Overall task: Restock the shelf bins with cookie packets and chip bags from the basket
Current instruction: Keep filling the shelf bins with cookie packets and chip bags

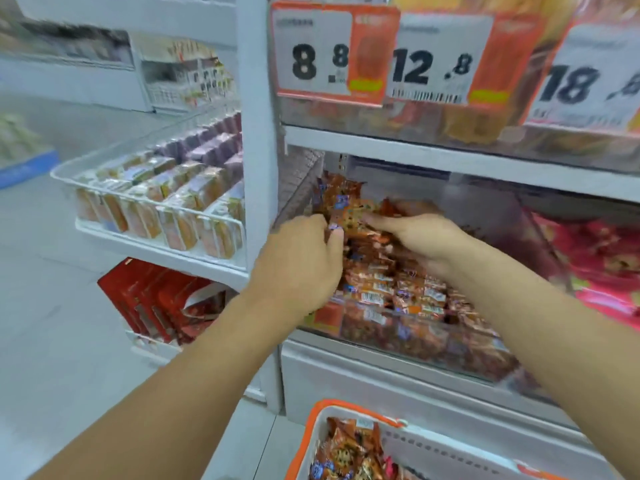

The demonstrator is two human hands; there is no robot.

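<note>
Basket (346, 407) at six is holding more packets (349, 448); both hands, left hand (298, 265) and right hand (420, 233), are gripping cookie packets (353, 216) in the nearly full bin (415, 341).

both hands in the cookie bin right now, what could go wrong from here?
1. The clear bin already looks heaped with cookie packets; the ones the left hand and right hand are handling at the back could slide forward over the low front wall.
2. The pink bags sit right beside this bin, so loose packets may spill across and mix.
3. The basket by the shelf base still holds packets; they may not fit.
</note>
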